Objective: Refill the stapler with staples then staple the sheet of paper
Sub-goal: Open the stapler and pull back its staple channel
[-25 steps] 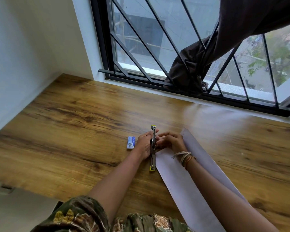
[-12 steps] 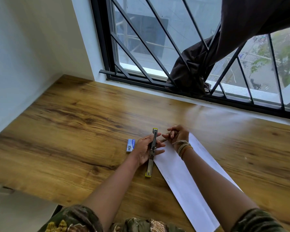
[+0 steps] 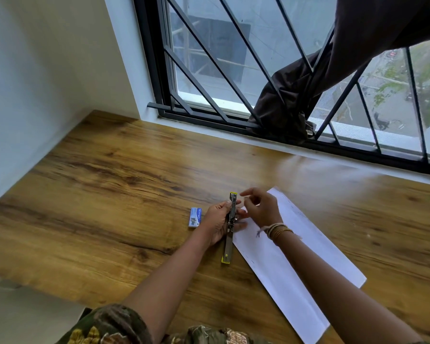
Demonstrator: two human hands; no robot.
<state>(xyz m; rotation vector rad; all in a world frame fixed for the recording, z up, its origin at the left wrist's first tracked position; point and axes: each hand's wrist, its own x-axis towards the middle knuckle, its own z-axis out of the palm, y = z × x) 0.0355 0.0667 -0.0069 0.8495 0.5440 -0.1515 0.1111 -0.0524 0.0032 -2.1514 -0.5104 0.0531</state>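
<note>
the table looks like wood or wood-look laminate, warm brown with dark grain streaks, smooth, with a soft sheen near its far edge by the window. the sheet of paper is plain white and matt, flat but for a long crease. the stapler is bare grey metal, dully shiny, with yellow plastic tips at both ends. the staple box looks like glossy printed card, blue and white. the window grille is black painted metal, matt. the curtain is dark brown cloth, soft and creased. the bracelets look like tan thread, rough. the sleeve is patterned cloth.
</note>
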